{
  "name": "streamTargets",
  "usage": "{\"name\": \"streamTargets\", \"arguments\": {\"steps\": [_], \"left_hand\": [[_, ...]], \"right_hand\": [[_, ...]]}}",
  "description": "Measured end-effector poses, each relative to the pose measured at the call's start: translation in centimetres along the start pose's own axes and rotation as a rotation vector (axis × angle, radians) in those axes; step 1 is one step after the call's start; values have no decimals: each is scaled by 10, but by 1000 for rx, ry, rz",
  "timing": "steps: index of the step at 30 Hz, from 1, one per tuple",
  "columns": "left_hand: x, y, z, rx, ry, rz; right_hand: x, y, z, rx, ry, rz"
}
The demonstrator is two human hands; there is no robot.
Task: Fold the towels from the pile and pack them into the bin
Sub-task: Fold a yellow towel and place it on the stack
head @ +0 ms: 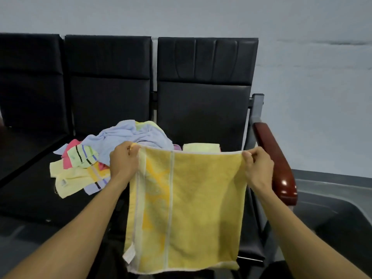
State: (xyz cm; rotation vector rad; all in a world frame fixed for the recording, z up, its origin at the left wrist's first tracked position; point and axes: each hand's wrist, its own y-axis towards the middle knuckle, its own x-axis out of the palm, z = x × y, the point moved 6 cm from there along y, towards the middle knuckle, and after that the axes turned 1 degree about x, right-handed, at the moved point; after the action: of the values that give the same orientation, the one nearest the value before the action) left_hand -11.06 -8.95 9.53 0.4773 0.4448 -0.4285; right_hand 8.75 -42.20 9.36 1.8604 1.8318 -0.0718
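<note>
A yellow towel (187, 208) with pale stripes and a white tag at its lower left corner hung flat and unfolded, its top corners pinched by the left hand (123, 160) and the right hand (259, 168). Just beyond the left hand lay the rumpled pile (104, 154) of blue, pink, green and pale yellow towels. Behind the towel's top edge, between the hands, sat a folded pale green towel (201, 147).

Setting looked like a waiting room or lobby rather than a home. Evidence: a row of linked black padded seats (203, 109) stood against a plain pale wall (312, 97), joined on a grey metal frame (256, 109). A glossy reddish-brown armrest (275, 164) capped the row's right end. A loose pile of towels (104, 156) lay on the seats left of that armrest.
</note>
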Motion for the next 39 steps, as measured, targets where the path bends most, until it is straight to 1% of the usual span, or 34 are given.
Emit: {"name": "streamTargets", "arguments": {"steps": [7, 11, 14, 19, 24, 27, 29, 31, 33, 36, 39], "left_hand": [[67, 13, -60, -109, 22, 2], [96, 13, -90, -181, 39, -19], [110, 13, -102, -242, 54, -31], [132, 10, -86, -257, -35, -104], [160, -1, -73, -274, -208, -227], [176, -11, -65, -308, -282, -288], [185, -19, -59, -338, -328, -331], [193, -25, -53, -323, -329, -369], [198, -28, -48, -271, -296, -394], [199, -31, -43, -219, -199, -398], [199, -32, -39, -189, -174, -391]], "right_hand": [[57, 19, 68, 120, 30, -8], [85, 23, 106, 176, -9, -73], [98, 25, 116, 186, -39, -129], [113, 32, 115, 240, 31, -175], [133, 28, 117, 344, 132, -202], [149, 16, 109, 383, 160, -253], [160, 8, 101, 434, 244, -298], [169, 1, 93, 463, 306, -340], [176, -3, 87, 455, 323, -381], [181, -9, 83, 437, 342, -420], [182, -11, 82, 422, 339, -427]]}}
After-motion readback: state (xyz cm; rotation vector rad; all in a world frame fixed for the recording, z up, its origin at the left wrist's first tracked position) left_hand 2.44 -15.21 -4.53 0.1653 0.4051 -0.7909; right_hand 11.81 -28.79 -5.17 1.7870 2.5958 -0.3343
